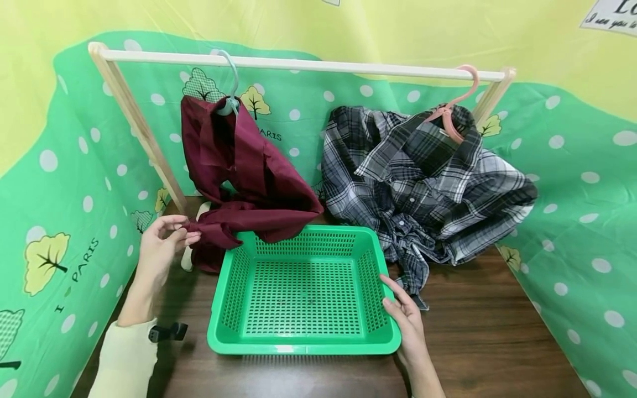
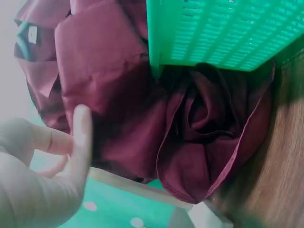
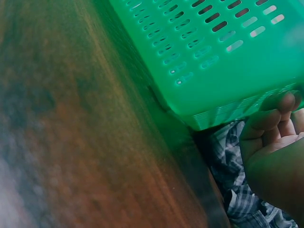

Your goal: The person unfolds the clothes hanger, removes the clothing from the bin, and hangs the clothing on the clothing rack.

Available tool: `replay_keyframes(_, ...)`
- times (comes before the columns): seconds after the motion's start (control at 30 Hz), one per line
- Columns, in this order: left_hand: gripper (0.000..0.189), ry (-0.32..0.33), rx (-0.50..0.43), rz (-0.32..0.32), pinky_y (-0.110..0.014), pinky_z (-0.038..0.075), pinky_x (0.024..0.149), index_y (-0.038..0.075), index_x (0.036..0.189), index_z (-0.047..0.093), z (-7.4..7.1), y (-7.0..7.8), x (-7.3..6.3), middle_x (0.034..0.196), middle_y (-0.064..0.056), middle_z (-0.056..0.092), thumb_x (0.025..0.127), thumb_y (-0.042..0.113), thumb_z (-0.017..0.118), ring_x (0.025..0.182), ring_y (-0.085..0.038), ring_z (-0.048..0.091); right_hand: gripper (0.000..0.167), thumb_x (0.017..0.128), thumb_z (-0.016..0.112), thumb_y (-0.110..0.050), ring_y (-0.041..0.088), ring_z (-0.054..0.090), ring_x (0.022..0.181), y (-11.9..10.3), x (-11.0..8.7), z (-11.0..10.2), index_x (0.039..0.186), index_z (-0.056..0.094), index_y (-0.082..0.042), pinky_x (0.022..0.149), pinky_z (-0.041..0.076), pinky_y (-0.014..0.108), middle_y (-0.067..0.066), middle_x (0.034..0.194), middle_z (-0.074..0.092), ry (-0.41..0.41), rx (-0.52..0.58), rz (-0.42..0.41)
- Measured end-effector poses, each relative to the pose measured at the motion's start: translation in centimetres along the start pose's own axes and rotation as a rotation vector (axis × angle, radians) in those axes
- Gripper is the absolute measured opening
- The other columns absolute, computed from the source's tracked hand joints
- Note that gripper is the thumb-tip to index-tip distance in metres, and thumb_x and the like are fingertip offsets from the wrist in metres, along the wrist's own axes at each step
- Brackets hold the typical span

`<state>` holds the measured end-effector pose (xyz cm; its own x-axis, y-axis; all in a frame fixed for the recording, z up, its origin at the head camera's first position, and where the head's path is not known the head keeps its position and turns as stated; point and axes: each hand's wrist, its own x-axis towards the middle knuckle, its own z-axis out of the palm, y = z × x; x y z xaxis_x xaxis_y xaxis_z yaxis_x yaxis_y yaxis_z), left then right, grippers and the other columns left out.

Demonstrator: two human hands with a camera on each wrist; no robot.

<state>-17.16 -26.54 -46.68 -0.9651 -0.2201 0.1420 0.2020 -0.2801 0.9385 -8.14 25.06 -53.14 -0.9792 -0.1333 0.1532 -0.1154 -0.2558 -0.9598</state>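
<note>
A maroon shirt [image 1: 259, 166] hangs from a light blue hanger [image 1: 231, 77], its lower part bunched beside the basket. My left hand [image 1: 164, 237] pinches the shirt's left edge between thumb and fingers; in the left wrist view that hand [image 2: 52, 175] overlaps the maroon cloth. My right hand [image 1: 405, 320] grips the right rim of a green plastic basket [image 1: 303, 349], whose perforated floor is bare. In the right wrist view the fingers [image 3: 266, 126] curl at the basket's side wall. A loose fold of the shirt lies over the basket's back left corner.
A black and grey plaid shirt [image 1: 423, 182], knotted at the front, hangs from a pink hanger [image 1: 450, 110] at right. Both hangers hook over a white rail [image 1: 318, 65] on wooden posts. A brown wooden table [image 1: 487, 331] lies beneath; patterned green and yellow cloth surrounds it.
</note>
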Motion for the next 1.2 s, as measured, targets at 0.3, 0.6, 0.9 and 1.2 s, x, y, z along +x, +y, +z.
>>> replay_keyframes(0.3, 0.049, -0.058, 0.328, -0.046, -0.009, 0.048, 0.114, 0.004, 0.155, 0.053, -0.4, -2.1, 0.5, 0.154, 0.000, 0.053, 0.110, 0.003, 0.071, 0.151, -0.015, 0.058, 0.052, 0.118, 0.044, 0.000, 0.021, 0.083, 0.113, -0.1, 0.0, 0.0, 0.166, 0.056, -0.015, 0.088, 0.071, 0.038, 0.008, 0.138, 0.081, 0.008, 0.007, -0.002)
replay_keyframes(0.6, 0.053, -0.222, 0.662, 0.030, -0.001, 0.040, 0.106, -0.003, 0.164, 0.048, -0.3, -3.6, -0.2, 0.174, -0.030, 0.045, 0.120, 0.022, 0.058, 0.158, -0.035, 0.052, 0.052, 0.118, 0.043, 0.000, 0.021, 0.083, 0.114, 0.0, 0.0, 0.0, 0.166, 0.056, -0.015, 0.089, 0.071, 0.039, 0.007, 0.139, 0.080, -0.003, -0.001, 0.006)
replay_keyframes(0.9, 0.045, -0.026, 1.063, 0.238, -0.033, 0.051, 0.086, 0.005, 0.151, 0.067, 0.2, -1.2, -2.1, 0.140, -0.024, 0.071, 0.118, 0.035, 0.061, 0.100, -0.020, 0.066, 0.052, 0.118, 0.043, 0.001, 0.021, 0.083, 0.115, -0.2, 0.0, 0.1, 0.166, 0.056, -0.016, 0.088, 0.071, 0.039, 0.008, 0.140, 0.080, 0.003, 0.022, 0.000)
replay_keyframes(1.2, 0.049, -0.163, 1.155, 0.137, -0.072, 0.050, 0.106, 0.000, 0.151, 0.066, 2.1, 1.6, -3.9, 0.143, -0.031, 0.073, 0.119, 0.036, 0.058, 0.134, -0.058, 0.063, 0.052, 0.118, 0.044, 0.000, 0.020, 0.083, 0.116, -0.2, 0.0, 0.1, 0.166, 0.057, -0.017, 0.089, 0.071, 0.038, 0.006, 0.141, 0.080, 0.006, 0.014, 0.010)
